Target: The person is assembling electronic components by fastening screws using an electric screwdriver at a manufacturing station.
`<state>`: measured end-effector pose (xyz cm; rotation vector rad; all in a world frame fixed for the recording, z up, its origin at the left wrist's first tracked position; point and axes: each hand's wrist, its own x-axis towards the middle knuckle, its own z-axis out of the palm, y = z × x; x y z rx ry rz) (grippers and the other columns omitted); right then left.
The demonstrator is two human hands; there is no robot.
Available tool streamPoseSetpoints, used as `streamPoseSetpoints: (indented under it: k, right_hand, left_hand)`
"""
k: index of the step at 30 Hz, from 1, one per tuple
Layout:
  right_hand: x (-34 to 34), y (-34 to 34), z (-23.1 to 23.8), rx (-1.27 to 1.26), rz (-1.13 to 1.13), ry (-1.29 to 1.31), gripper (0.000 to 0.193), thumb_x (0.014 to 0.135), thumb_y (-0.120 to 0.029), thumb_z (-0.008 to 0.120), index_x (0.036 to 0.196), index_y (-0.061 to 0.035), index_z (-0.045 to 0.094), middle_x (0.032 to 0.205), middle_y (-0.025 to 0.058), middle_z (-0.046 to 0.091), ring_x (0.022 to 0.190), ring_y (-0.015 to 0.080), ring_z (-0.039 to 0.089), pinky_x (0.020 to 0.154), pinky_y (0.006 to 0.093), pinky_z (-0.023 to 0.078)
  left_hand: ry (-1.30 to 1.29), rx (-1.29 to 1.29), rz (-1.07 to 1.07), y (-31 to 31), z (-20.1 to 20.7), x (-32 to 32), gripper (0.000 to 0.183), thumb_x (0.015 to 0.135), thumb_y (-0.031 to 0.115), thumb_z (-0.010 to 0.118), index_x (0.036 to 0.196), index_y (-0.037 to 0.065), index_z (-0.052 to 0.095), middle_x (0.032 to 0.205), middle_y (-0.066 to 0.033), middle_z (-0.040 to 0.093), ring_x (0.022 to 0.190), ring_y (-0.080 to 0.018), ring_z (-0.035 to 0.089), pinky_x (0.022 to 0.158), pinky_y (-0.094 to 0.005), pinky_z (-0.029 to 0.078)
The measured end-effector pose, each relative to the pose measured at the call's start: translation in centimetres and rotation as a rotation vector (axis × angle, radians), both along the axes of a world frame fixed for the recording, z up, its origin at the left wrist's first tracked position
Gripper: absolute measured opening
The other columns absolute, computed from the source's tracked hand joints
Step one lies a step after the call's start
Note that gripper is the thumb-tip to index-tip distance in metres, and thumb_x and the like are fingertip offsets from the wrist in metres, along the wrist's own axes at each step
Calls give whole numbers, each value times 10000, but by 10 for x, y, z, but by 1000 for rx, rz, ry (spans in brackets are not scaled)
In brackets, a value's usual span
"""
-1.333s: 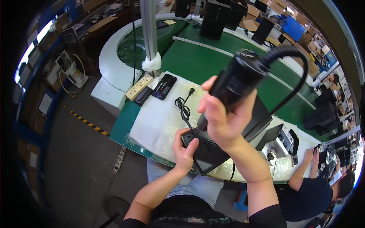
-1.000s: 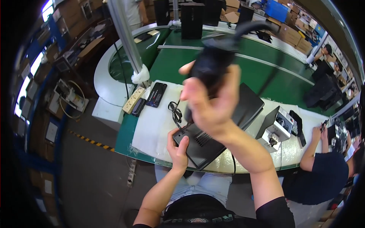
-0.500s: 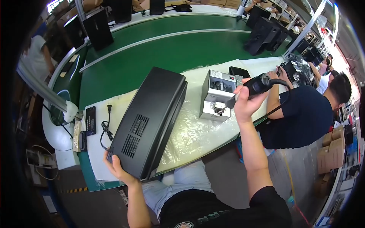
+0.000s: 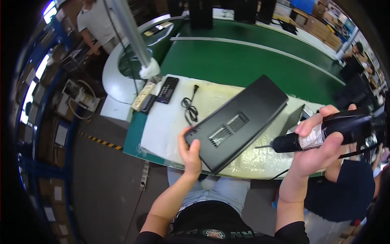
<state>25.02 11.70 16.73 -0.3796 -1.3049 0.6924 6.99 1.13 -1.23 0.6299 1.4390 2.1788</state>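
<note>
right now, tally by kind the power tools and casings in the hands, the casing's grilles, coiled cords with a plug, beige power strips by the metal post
Power tool, right hand: 1
Black casing, left hand: 1
Grilles on the casing: 2
Coiled cord with plug: 1
Beige power strip: 1
Total: 6

Black short-sleeved shirt [image 4: 211,217], pale-blue jeans [image 4: 232,192]

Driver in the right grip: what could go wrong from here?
1. The driver's bare bit points toward the black box in this view; a slip might scratch it.
2. The left grip holds only one end, so the box could pivot if knocked.
3. The coiled cord lies close by and might snag.
</note>
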Motion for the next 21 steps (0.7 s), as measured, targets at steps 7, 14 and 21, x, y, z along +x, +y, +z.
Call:
streamPoseSetpoints:
  k: [7, 14, 21]
  right_hand:
    - [-122, -16, 27, 190, 442, -35, 658, 975, -347, 522, 1429, -27, 172, 1038, 195, 598, 555, 166, 585, 507, 259, 490]
    - [-168, -15, 4, 224, 539, -57, 576, 938, -278, 600, 1320, -7, 264, 1024, 202, 593, 576, 157, 589, 507, 262, 500]
    - [-182, -22, -16, 176, 618, -133, 537, 912, -224, 645, 1254, 26, 315, 1011, 181, 595, 595, 132, 598, 497, 250, 493]
  left_hand:
    - [-54, 83, -9, -2, 3, -4, 470, 807, 62, 558, 1262, -14, 468, 1198, -117, 520, 1091, -188, 499, 989, -309, 373]
    - [-47, 59, -7, 3, -6, -7, 469, 804, 108, 626, 1238, -8, 492, 1213, -113, 511, 1108, -205, 493, 1004, -322, 364]
    - [-41, 49, -12, 0, -13, -6, 484, 787, 112, 637, 1231, -14, 490, 1215, -140, 520, 1137, -225, 495, 1016, -336, 365]
